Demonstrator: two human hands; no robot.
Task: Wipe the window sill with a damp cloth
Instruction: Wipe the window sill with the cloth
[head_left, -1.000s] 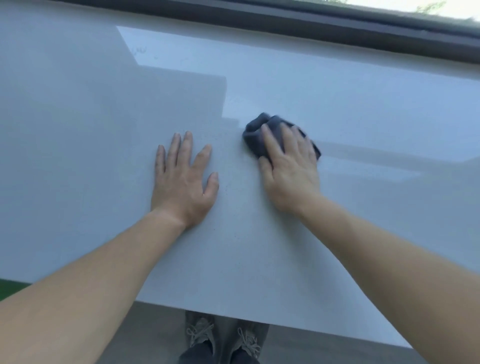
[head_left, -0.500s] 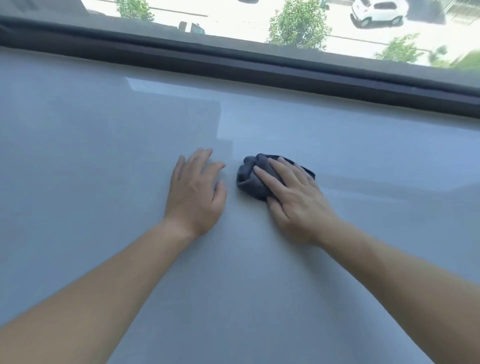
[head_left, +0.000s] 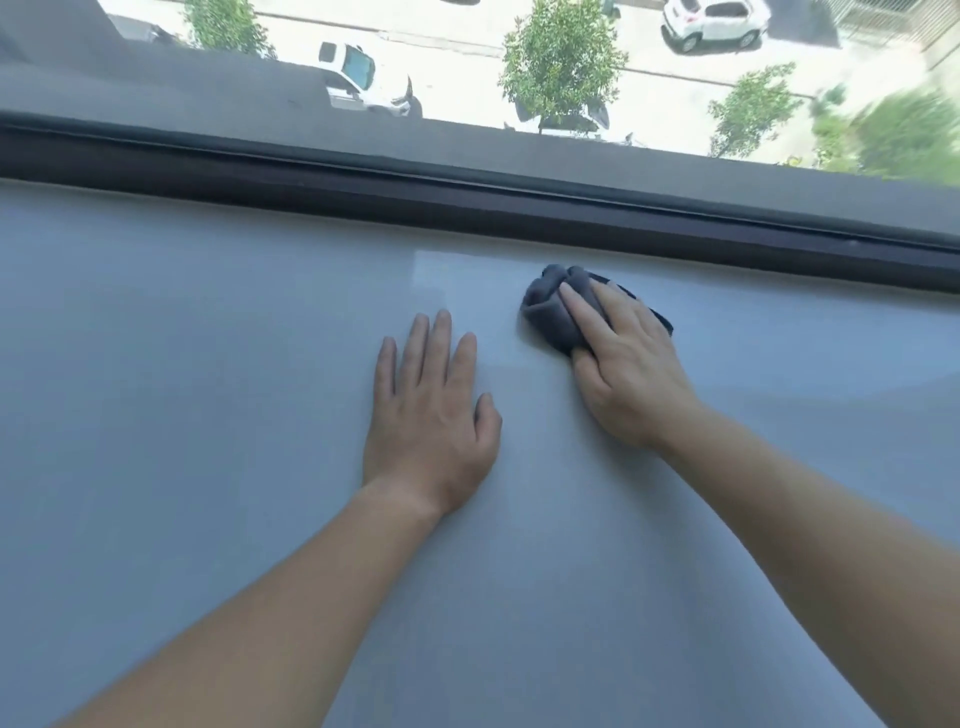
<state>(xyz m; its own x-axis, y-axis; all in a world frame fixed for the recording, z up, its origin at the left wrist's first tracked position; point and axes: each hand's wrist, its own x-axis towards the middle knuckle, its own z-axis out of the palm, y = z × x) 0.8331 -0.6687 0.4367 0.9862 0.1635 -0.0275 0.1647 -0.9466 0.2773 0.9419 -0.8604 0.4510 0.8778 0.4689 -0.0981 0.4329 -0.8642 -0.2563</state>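
Observation:
A wide, pale grey window sill (head_left: 182, 389) fills most of the view. A crumpled dark grey cloth (head_left: 553, 306) lies on it close to the dark window frame. My right hand (head_left: 628, 364) presses flat on top of the cloth, fingers stretched over it and pointing to the far left. My left hand (head_left: 431, 415) rests palm down on the bare sill just left of the cloth, fingers together, holding nothing. A narrow gap of sill separates the two hands.
A dark window frame (head_left: 467, 197) runs across the back edge of the sill. Through the glass (head_left: 519, 62) I see a street far below with parked cars and trees.
My right hand has pushed the cloth away from me, from mid-sill to close against the window frame. My left hand slid forward too. The view has tilted up toward the window.

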